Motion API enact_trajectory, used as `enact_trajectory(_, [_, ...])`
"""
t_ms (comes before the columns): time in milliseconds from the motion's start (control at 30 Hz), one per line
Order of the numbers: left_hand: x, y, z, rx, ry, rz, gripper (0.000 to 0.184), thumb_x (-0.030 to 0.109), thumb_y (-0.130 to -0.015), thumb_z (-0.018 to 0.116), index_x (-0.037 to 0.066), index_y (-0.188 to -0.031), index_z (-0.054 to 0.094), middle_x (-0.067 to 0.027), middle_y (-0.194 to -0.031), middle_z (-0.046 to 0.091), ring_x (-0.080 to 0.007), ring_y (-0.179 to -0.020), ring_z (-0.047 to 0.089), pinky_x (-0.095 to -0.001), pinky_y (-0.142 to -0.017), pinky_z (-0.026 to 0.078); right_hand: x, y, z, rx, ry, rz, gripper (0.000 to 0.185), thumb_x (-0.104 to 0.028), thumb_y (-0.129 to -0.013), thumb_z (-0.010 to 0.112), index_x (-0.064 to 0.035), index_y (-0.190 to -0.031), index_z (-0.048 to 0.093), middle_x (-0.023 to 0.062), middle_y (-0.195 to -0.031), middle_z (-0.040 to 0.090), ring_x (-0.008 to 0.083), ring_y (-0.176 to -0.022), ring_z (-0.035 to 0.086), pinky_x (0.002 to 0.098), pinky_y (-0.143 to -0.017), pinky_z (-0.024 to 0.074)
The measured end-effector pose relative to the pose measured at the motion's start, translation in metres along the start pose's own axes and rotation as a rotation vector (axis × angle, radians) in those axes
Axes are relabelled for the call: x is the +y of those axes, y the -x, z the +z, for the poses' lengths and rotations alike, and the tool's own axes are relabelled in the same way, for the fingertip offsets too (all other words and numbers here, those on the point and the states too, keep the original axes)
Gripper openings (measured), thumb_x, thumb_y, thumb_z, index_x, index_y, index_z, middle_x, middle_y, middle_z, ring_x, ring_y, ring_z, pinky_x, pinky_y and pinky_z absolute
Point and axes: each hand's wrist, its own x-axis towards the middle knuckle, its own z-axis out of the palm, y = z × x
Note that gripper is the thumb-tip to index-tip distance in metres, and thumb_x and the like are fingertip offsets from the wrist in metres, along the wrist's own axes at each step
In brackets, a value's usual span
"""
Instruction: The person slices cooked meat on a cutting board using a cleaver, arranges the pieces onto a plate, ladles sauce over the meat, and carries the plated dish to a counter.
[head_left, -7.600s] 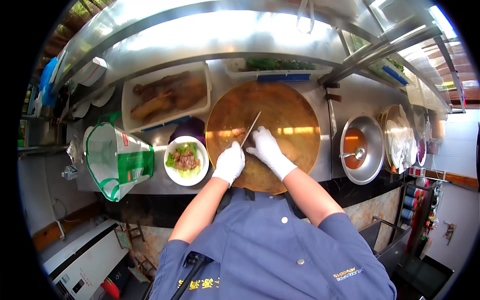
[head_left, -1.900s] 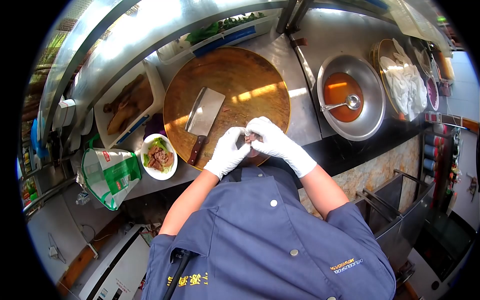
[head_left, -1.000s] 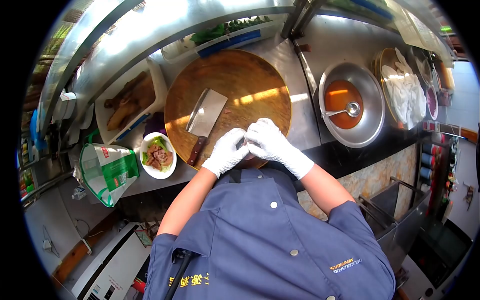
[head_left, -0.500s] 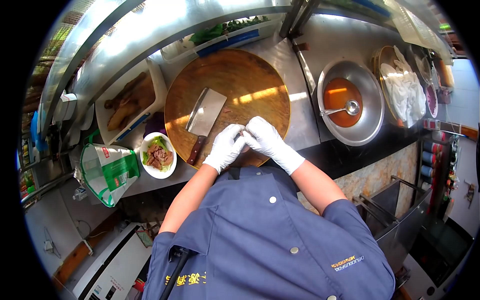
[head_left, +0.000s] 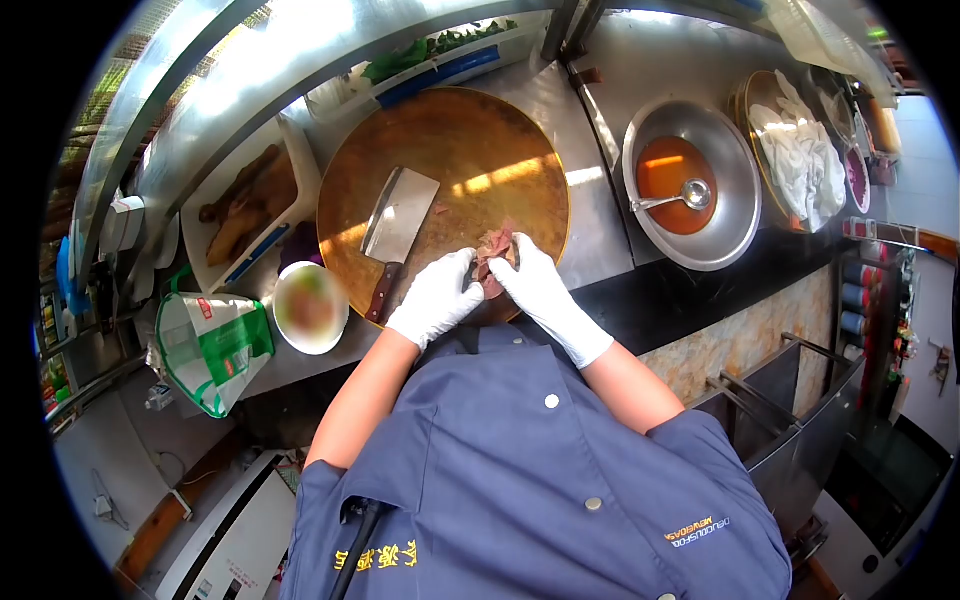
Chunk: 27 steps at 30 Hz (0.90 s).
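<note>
White gloves cover both hands at the near edge of the round wooden board. Between them lies a small heap of sliced meat. My left hand curls against its left side, and my right hand curls round its right side, fingertips on the slices. Both hands are closed on the meat. A cleaver with a dark brown handle rests flat on the board, left of the hands. Left of the board stands a white bowl, its contents blurred.
At the upper left a white tub holds cooked meat. A green and white bag stands lower left. Right of the board, a steel bowl holds reddish liquid and a ladle. White cloth lies farther right.
The cleaver, upright in my hand in the oldest frame, lies flat on the board. My hands have parted a little, and the meat hidden between them now shows as a loose heap.
</note>
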Motion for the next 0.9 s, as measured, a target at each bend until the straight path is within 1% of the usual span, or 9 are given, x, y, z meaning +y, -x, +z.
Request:
enact_trajectory(100, [0.015, 0.001, -0.005, -0.039, -0.022, -0.036, 0.032, 0.019, -0.090, 0.063, 0.000, -0.115, 0.064, -0.0287, -0.108, 0.069, -0.0454, -0.102, 0.066, -0.0497, -0.090, 0.052, -0.012, 0.003, 0.001, -0.229, -0.135, 0.205, 0.061, -0.035, -0.088, 0.070, 0.0087, -0.128, 0.055, 0.0279, -0.109, 0.071, 0.0399, -0.108, 0.070, 0.0436, -0.095, 0.0535])
enact_trajectory(133, [0.014, 0.000, -0.004, -0.036, -0.022, -0.042, 0.031, 0.019, -0.090, 0.063, 0.000, -0.115, 0.064, -0.0288, -0.107, 0.069, -0.0456, -0.101, 0.066, -0.0501, -0.089, 0.052, -0.022, 0.007, 0.000, -0.223, -0.231, 0.232, 0.058, -0.032, -0.087, 0.070, 0.0081, -0.126, 0.056, 0.0265, -0.105, 0.072, 0.0396, -0.102, 0.072, 0.0440, -0.090, 0.0553])
enact_trajectory(267, [0.015, -0.001, 0.002, 0.012, -0.027, -0.052, 0.028, 0.017, -0.091, 0.064, 0.000, -0.114, 0.065, -0.0294, -0.103, 0.069, -0.0463, -0.100, 0.067, -0.0512, -0.088, 0.053, 0.023, 0.000, 0.032, -0.085, -0.259, 0.070, 0.054, -0.023, -0.082, 0.071, 0.0065, -0.125, 0.057, 0.0256, -0.102, 0.072, 0.0394, -0.095, 0.073, 0.0429, -0.083, 0.0572])
enact_trajectory(333, [0.004, -0.005, 0.006, 0.029, -0.049, -0.034, 0.028, 0.015, -0.091, 0.064, -0.001, -0.113, 0.065, -0.0293, -0.102, 0.070, -0.0461, -0.099, 0.067, -0.0504, -0.087, 0.053, -0.006, 0.001, 0.017, -0.167, -0.338, 0.108, 0.056, -0.018, -0.079, 0.070, 0.0060, -0.128, 0.056, 0.0264, -0.105, 0.071, 0.0403, -0.096, 0.072, 0.0413, -0.084, 0.0571])
enact_trajectory(533, [-0.012, -0.013, 0.000, 0.030, 0.044, -0.083, 0.032, 0.007, -0.088, 0.064, -0.002, -0.119, 0.065, -0.0262, -0.099, 0.073, -0.0415, -0.096, 0.072, -0.0433, -0.083, 0.057, 0.010, -0.012, 0.020, -0.022, 0.008, -0.017, 0.062, -0.010, -0.076, 0.069, 0.0035, -0.135, 0.058, 0.0254, -0.108, 0.071, 0.0347, -0.104, 0.071, 0.0366, -0.091, 0.0543])
enact_trajectory(633, [-0.010, -0.017, -0.005, -0.012, 0.050, 0.015, 0.033, 0.007, -0.088, 0.067, -0.001, -0.120, 0.066, -0.0243, -0.102, 0.073, -0.0375, -0.098, 0.073, -0.0412, -0.085, 0.056, -0.003, -0.004, 0.005, -0.112, -0.221, 0.128, 0.060, -0.005, -0.077, 0.066, 0.0027, -0.136, 0.058, 0.0225, -0.112, 0.071, 0.0276, -0.104, 0.072, 0.0338, -0.091, 0.0542])
enact_trajectory(667, [-0.012, -0.015, -0.005, -0.002, 0.067, 0.053, 0.032, 0.007, -0.088, 0.068, -0.001, -0.119, 0.066, -0.0236, -0.103, 0.073, -0.0361, -0.098, 0.073, -0.0406, -0.085, 0.056, -0.005, -0.005, 0.001, -0.195, -0.448, 0.219, 0.063, 0.003, -0.078, 0.061, 0.0028, -0.141, 0.055, 0.0175, -0.121, 0.070, 0.0230, -0.109, 0.070, 0.0315, -0.095, 0.0535])
enact_trajectory(767, [-0.026, -0.017, -0.005, -0.040, 0.335, 0.029, 0.025, 0.012, -0.092, 0.067, -0.001, -0.113, 0.067, -0.0270, -0.105, 0.071, -0.0406, -0.101, 0.070, -0.0439, -0.086, 0.056, 0.011, -0.015, -0.008, -0.325, -0.785, 0.203, 0.066, 0.009, -0.077, 0.056, 0.0029, -0.143, 0.054, 0.0110, -0.123, 0.070, 0.0204, -0.112, 0.068, 0.0310, -0.100, 0.0524])
enact_trajectory(900, [-0.025, -0.019, -0.008, 0.075, 0.231, 0.073, 0.024, 0.013, -0.093, 0.068, -0.001, -0.112, 0.067, -0.0243, -0.097, 0.070, -0.0390, -0.090, 0.070, -0.0405, -0.080, 0.055, 0.013, -0.017, -0.016, -0.377, -0.914, 0.232, 0.068, 0.010, -0.078, 0.052, 0.0008, -0.146, 0.052, 0.0096, -0.130, 0.067, 0.0201, -0.118, 0.065, 0.0329, -0.104, 0.0510])
